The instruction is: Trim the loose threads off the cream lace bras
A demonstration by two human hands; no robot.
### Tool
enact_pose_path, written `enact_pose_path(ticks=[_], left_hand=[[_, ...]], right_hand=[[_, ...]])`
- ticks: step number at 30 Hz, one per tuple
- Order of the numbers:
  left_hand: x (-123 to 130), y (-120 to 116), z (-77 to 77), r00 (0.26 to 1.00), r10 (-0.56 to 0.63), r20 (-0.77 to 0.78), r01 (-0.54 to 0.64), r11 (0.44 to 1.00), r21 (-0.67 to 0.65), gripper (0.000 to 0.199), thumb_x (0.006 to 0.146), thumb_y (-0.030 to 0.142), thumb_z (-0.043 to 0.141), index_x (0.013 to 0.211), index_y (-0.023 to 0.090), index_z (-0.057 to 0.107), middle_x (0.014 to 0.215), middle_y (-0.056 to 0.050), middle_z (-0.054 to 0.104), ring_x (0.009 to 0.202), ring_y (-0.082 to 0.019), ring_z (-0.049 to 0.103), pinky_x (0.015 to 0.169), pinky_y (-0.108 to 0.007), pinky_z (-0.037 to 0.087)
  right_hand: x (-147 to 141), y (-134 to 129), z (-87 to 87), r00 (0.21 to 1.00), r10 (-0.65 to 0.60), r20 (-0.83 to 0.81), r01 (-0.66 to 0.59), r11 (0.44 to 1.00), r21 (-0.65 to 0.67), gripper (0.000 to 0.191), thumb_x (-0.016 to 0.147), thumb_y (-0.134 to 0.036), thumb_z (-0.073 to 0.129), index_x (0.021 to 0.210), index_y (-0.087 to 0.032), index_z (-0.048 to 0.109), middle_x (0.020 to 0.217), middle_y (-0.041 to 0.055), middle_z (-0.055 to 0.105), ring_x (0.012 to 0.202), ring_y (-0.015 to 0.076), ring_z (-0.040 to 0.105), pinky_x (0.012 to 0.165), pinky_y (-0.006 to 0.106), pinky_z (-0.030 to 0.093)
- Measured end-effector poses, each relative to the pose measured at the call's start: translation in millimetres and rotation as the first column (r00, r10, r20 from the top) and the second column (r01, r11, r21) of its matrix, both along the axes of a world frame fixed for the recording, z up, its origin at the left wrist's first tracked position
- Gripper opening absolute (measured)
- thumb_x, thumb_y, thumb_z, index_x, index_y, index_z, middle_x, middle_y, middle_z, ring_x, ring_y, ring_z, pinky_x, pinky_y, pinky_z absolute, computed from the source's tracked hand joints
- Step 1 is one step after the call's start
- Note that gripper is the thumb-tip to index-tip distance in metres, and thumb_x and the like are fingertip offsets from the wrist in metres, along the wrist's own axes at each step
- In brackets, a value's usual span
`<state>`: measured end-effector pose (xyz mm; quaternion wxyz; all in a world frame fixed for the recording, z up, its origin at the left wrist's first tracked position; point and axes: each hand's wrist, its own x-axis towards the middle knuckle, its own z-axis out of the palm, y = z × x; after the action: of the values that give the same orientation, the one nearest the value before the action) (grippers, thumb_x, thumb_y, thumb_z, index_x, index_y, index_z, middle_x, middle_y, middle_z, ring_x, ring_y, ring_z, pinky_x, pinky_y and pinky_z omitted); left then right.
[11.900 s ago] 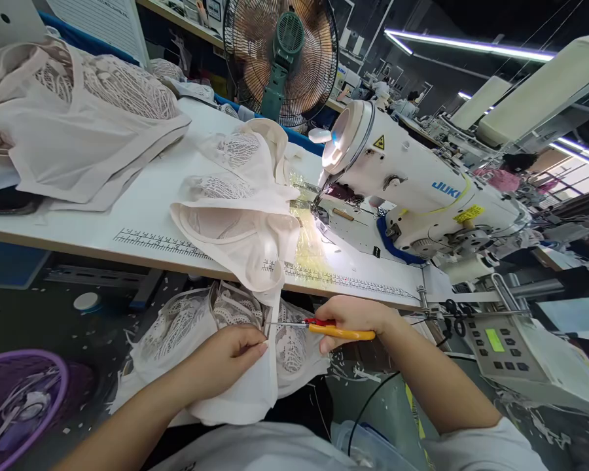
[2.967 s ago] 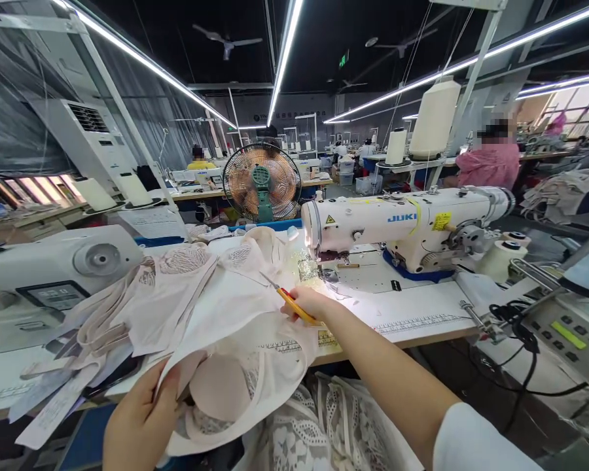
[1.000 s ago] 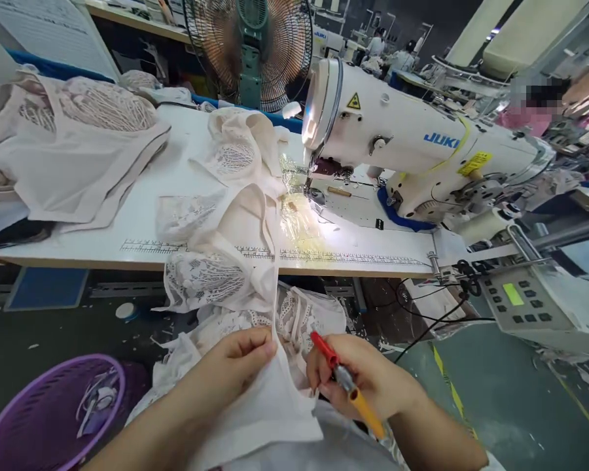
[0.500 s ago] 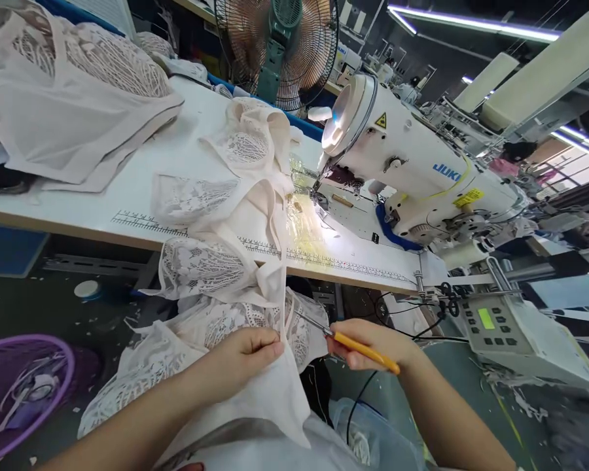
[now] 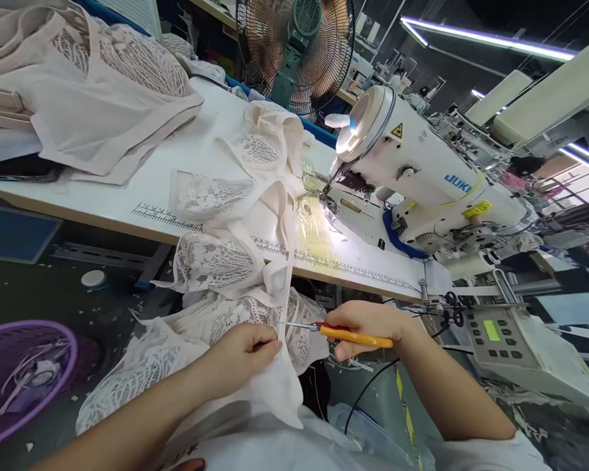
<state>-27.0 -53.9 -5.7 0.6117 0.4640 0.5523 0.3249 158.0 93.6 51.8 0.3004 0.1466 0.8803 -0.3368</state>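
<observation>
My left hand (image 5: 250,356) is closed, pinching the edge of a pale beige lace bra (image 5: 218,261) between thumb and fingers. Several joined bra pieces run from my lap up over the table edge. My right hand (image 5: 366,327) is closed around orange-handled scissors (image 5: 356,337) with a red part inside the grip. Their slim metal blades point left and reach the narrow fabric strip just above my left thumb. Whether the tips touch the cloth, I cannot tell.
A white sewing machine (image 5: 422,157) stands on the white table (image 5: 216,111), with a control panel (image 5: 495,330) at right. Stacked beige bras (image 5: 112,124) lie at far left. A fan (image 5: 294,52) stands behind; a purple basket (image 5: 71,353) is on the floor.
The scissors have moved left and turned nearly level, their tips now at the strip beside my left thumb. My left hand stays on the bra edge. The view has shifted slightly.
</observation>
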Motion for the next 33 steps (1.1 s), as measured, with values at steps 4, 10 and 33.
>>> enact_pose_path(ticks=[4, 10, 33], left_hand=[[-0.4, -0.5, -1.4, 1.0, 0.005, 0.002, -0.005, 1.0, 0.0, 0.033, 0.069, 0.044, 0.04, 0.048, 0.021, 0.029, 0.052, 0.007, 0.025, 0.049, -0.01, 0.026, 0.047, -0.023, 0.022], [-5.5, -0.9, 0.7, 1.0, 0.003, -0.015, -0.003, 1.0, -0.005, 0.033, 0.072, 0.043, 0.04, 0.05, 0.021, 0.031, 0.052, 0.007, 0.027, 0.049, -0.009, 0.027, 0.045, -0.022, 0.023], [11.0, 4.5, 16.3, 0.826, 0.168, -0.538, 0.352, 0.591, 0.725, 0.019, 0.081, 0.014, 0.047, 0.081, 0.017, 0.066, 0.075, -0.003, 0.067, 0.069, -0.01, 0.065, 0.062, -0.015, 0.05]], right_hand=[[-5.9, -2.5, 4.6, 1.0, 0.014, -0.006, -0.013, 0.998, 0.061, 0.045, 0.071, -0.06, 0.053, 0.064, -0.017, 0.045, 0.055, -0.0052, 0.036, 0.049, 0.0079, 0.029, 0.044, 0.02, 0.021], [-5.4, 0.6, -2.1, 0.991, -0.12, -0.064, 0.124, 0.991, 0.048, 0.048, 0.065, -0.059, 0.06, 0.055, -0.017, 0.038, 0.051, -0.0068, 0.028, 0.048, 0.0071, 0.025, 0.044, 0.02, 0.018], [0.7, -68.6, -60.2, 0.521, -0.818, -0.243, 0.791, 0.57, -0.224, 0.033, 0.056, -0.015, 0.067, 0.064, -0.02, 0.035, 0.063, -0.0067, 0.04, 0.057, 0.0088, 0.035, 0.049, 0.02, 0.028]])
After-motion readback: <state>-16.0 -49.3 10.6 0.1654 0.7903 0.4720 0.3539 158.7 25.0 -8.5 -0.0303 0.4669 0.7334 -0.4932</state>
